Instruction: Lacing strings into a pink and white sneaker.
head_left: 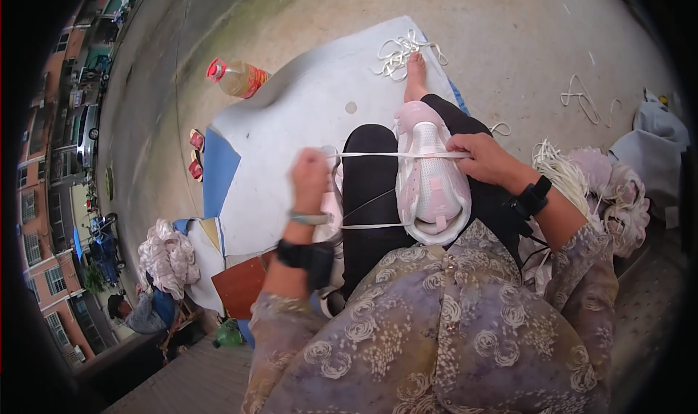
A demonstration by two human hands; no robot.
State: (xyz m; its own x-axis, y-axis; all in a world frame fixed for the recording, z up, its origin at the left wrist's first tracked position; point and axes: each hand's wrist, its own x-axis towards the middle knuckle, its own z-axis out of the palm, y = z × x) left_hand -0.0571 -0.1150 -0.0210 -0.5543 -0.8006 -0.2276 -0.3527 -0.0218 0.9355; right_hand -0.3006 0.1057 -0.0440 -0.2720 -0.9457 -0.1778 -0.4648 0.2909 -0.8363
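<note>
The left hand (310, 175), much blurred, and the right hand (480, 158) gripped a stretched white lace (371, 154); the pink shoe (430, 177) lay along the right thigh's (486, 203) inner edge, its underside hidden

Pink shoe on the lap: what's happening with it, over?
Right hand pinching white lace. Left hand blurred, by lace; grip unclear. Pink shoe toe-forward, lace stretched across it. Nothing seen blocking.

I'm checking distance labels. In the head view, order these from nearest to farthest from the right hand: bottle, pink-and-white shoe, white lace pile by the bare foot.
From the right hand:
1. Pink-and-white shoe: just to its left.
2. White lace pile: farther ahead, somewhat left.
3. Bottle: far left, ahead.
</note>
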